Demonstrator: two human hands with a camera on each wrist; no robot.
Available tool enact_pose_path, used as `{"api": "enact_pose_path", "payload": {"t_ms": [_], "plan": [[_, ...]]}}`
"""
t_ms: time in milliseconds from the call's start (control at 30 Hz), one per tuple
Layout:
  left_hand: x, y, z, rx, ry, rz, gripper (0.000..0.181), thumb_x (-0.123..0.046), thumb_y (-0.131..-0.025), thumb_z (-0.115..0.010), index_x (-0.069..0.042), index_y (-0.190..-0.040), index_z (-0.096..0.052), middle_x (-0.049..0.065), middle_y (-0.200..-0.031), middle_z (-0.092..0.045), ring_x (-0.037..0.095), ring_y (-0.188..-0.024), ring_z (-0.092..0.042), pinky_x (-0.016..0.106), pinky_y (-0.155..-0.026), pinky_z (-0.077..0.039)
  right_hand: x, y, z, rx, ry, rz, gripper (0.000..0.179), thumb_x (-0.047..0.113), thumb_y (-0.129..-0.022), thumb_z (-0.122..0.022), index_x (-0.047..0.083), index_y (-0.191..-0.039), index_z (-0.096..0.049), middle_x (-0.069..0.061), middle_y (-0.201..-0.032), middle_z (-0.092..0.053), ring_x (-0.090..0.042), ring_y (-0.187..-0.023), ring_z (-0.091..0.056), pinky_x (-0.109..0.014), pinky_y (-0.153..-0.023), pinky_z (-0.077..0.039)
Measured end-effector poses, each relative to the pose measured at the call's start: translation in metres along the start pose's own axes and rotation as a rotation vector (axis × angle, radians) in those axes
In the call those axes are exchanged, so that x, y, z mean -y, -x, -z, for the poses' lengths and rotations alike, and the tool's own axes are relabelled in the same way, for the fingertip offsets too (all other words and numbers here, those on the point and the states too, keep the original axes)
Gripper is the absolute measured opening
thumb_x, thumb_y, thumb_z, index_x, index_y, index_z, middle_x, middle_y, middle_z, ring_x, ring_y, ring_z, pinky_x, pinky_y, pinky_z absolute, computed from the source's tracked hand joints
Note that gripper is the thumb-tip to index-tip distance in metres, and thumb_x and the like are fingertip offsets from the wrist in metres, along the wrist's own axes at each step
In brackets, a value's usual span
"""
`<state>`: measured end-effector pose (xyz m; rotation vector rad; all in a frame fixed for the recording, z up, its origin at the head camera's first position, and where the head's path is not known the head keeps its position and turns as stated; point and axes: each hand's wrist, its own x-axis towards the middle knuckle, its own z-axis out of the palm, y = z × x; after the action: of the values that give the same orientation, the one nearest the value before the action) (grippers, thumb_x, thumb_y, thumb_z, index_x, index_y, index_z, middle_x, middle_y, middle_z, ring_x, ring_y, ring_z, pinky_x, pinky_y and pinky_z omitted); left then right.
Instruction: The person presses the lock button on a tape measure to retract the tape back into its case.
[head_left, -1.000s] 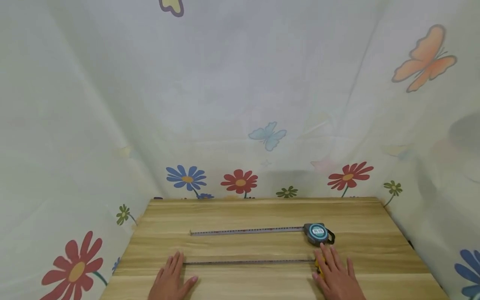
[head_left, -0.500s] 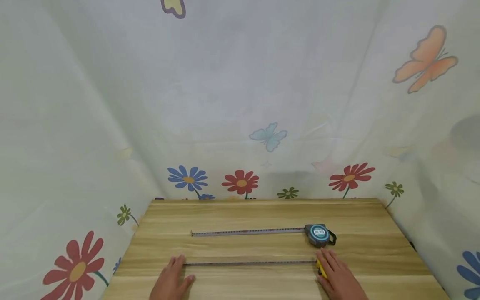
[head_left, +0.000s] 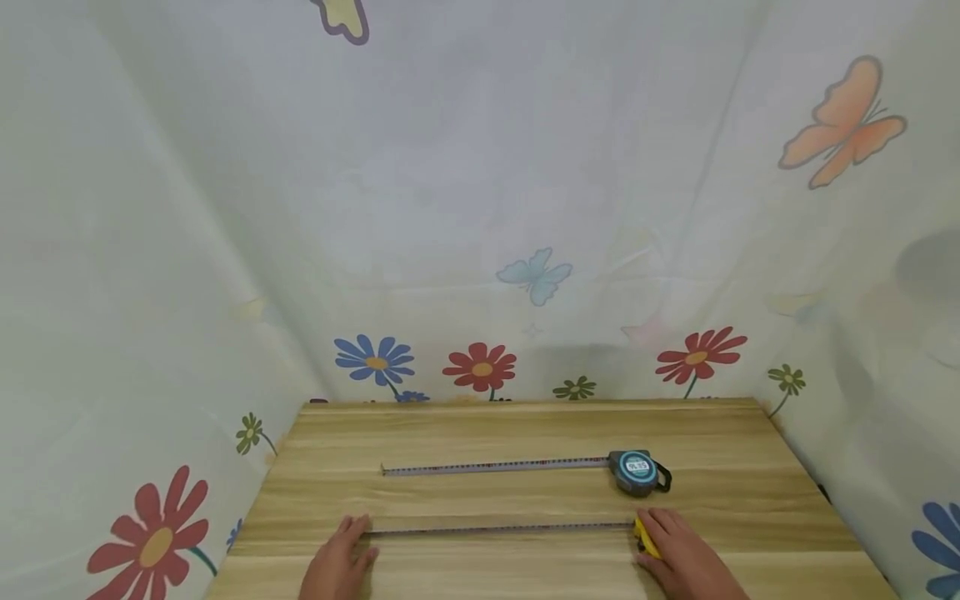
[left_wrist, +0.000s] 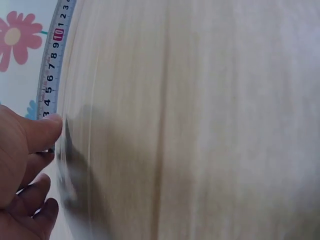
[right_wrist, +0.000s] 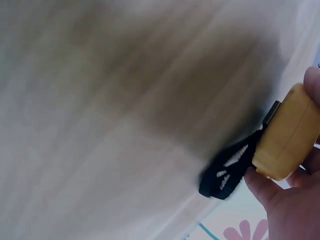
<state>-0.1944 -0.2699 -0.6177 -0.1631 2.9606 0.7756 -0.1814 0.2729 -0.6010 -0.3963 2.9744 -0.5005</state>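
A yellow tape measure [head_left: 647, 539] lies at the front right of the wooden table, its blade [head_left: 502, 528] drawn out to the left. My right hand [head_left: 688, 557] grips the yellow case; in the right wrist view the case [right_wrist: 287, 135] sits between thumb and fingers, a black strap [right_wrist: 225, 170] hanging from it. At the blade's far left end, my left hand [head_left: 335, 560] pinches the tip. The left wrist view has the thumb on the numbered blade [left_wrist: 52, 67] just below the 3, with the end hidden by the fingers.
Behind the yellow one, a grey and teal tape measure [head_left: 635, 472] lies with its blade [head_left: 495, 466] pulled out leftward, nearly parallel. A pale cloth [head_left: 480, 208] printed with flowers and butterflies hangs around the table's [head_left: 525, 421] back and sides.
Both hands were laid flatter with fingers spread. My left fingers have drawn in on the blade's tip, and my right fingers have closed round the yellow case. Both tape measures stay in place.
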Motion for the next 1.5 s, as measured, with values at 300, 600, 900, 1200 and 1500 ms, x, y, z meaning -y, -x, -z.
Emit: {"api": "enact_pose_path", "payload": {"t_ms": [300,600,900,1200,1500], "plan": [[0.001,0.016,0.010,-0.232,0.081,-0.076,0.042,-0.011,-0.090,-0.079,-0.006,-0.131,-0.071,0.026,-0.130,-0.069,0.047,-0.112,-0.072,0.060,-0.094,-0.057,0.004,0.004,0.024,0.077,-0.099,-0.042,0.061,0.040,-0.096,-0.074,0.006,-0.145,-0.059,-0.009,-0.145,-0.058,-0.028,-0.129,-0.056,-0.060,-0.111,-0.047],[-0.007,0.017,0.030,-0.313,0.217,-0.098,0.027,-0.013,-0.089,-0.081,-0.011,-0.117,-0.080,0.008,-0.110,-0.081,0.032,-0.106,-0.077,0.041,-0.086,-0.064,0.010,0.009,0.051,-0.039,-0.014,0.076,0.059,0.032,-0.098,-0.073,0.002,-0.147,-0.057,-0.013,-0.144,-0.061,-0.032,-0.129,-0.059,-0.057,-0.107,-0.051],[-0.018,0.013,0.063,-0.279,0.348,-0.108,0.025,-0.011,-0.093,-0.079,-0.011,-0.118,-0.079,0.007,-0.109,-0.081,-0.004,-0.092,-0.074,0.013,-0.076,-0.057,0.017,0.011,0.084,-0.097,-0.031,0.146,0.060,0.039,-0.103,-0.065,0.004,-0.150,-0.054,-0.008,-0.139,-0.060,-0.019,-0.115,-0.055,-0.044,-0.093,-0.057],[-0.023,0.017,0.090,-0.265,0.382,-0.109,0.026,-0.017,-0.095,-0.078,-0.011,-0.120,-0.078,0.009,-0.112,-0.080,-0.004,-0.090,-0.074,0.014,-0.077,-0.058,0.030,0.017,0.106,-0.187,0.008,0.210,0.049,0.033,-0.104,-0.066,0.004,-0.143,-0.061,-0.005,-0.128,-0.063,-0.013,-0.105,-0.054,-0.035,-0.083,-0.058],[-0.024,0.016,0.106,-0.249,0.381,-0.072,0.027,-0.021,-0.097,-0.076,-0.012,-0.123,-0.077,0.008,-0.116,-0.080,-0.012,-0.090,-0.069,0.015,-0.078,-0.059,0.036,0.019,0.123,-0.212,-0.030,0.301,0.044,0.033,-0.100,-0.071,0.009,-0.137,-0.067,0.002,-0.116,-0.062,0.000,-0.090,-0.047,-0.021,-0.071,-0.048]]}}
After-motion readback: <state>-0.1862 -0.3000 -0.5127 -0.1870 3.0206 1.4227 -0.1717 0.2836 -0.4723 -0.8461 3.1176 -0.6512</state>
